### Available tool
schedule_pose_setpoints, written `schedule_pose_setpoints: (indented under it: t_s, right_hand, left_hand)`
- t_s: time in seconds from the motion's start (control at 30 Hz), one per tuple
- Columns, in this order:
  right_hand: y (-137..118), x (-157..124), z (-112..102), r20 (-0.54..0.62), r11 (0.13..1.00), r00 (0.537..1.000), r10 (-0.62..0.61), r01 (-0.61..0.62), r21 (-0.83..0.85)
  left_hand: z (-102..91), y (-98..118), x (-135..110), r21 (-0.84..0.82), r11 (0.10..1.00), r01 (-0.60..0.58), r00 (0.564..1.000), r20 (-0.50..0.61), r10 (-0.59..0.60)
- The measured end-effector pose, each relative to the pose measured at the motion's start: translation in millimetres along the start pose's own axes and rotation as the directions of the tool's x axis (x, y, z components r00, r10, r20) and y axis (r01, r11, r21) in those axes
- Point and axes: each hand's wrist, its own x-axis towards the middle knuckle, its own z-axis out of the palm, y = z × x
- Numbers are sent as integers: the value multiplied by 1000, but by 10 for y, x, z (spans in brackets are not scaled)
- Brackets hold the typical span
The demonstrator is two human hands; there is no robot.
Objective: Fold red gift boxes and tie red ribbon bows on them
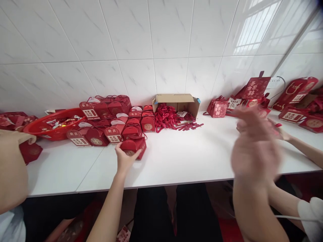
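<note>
My left hand [126, 159] grips a small red gift box [137, 148] by its near side, and the box rests on the white table. Behind that box sit rows of similar red gift boxes [102, 136] with gold and white lettering and thin red cords. On the right, my right hand [256, 144] is raised above the table close to the camera. Motion smears its fingers, so whether it holds anything is not visible. Beyond the middle of the table, a heap of red ribbons [166, 117] spills from an open cardboard box [174, 98].
An oval red basin [37, 129] with shiny wrapped items stands at the left. A person's arm [12, 168] reaches in there, and another person's hand [284, 134] works on the right. More red boxes [256, 88] line the tiled wall. The table's front edge [161, 186] crosses below.
</note>
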Motion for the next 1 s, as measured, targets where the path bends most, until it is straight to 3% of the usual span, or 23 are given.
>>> schedule_pose_setpoints:
  t_s: [0.07,0.13,0.2,0.3,0.37,0.4,0.53,0.67,0.77,0.9,1.0]
  right_hand:
    - [161,-120,256,167,997,986,7,6,-78]
    - [397,-252,540,422,977,901,95,-1,-215]
    - [665,-355,790,558,952,811,176,4,-306]
    - [1080,-382,1029,658,901,698,282,42,-431]
    - [1364,-312,1113,632,816,634,445,4,-578]
    - [1508,-261,1146,601,778,623,500,-19,-628]
    - [2023,-24,1293,475,675,658,584,-68,-735]
    - [2309,204,1510,420,647,714,561,-62,-760]
    - [2372,362,1655,433,669,731,528,-45,-742]
    - [2350,448,1702,455,723,746,486,-52,-689]
    - [2286,355,1646,464,779,770,438,-67,-623]
  left_hand:
    - [37,79,-277,-106,994,21,987,161,-4]
    - [88,181,-552,-149,987,63,966,257,-23]
    - [136,278,-745,-175,977,125,944,324,-63]
    - [181,358,-840,-224,948,226,911,392,-125]
    - [197,355,-830,-244,937,251,907,396,-139]
    - [204,340,-823,-245,935,255,909,390,-146]
    - [247,239,-856,-201,940,274,909,374,-185]
    - [292,175,-913,-139,976,168,959,254,-129]
    - [296,176,-909,-104,989,103,974,214,-79]
    - [285,193,-894,-171,972,160,957,270,-110]
    - [279,212,-895,-152,966,211,939,306,-157]
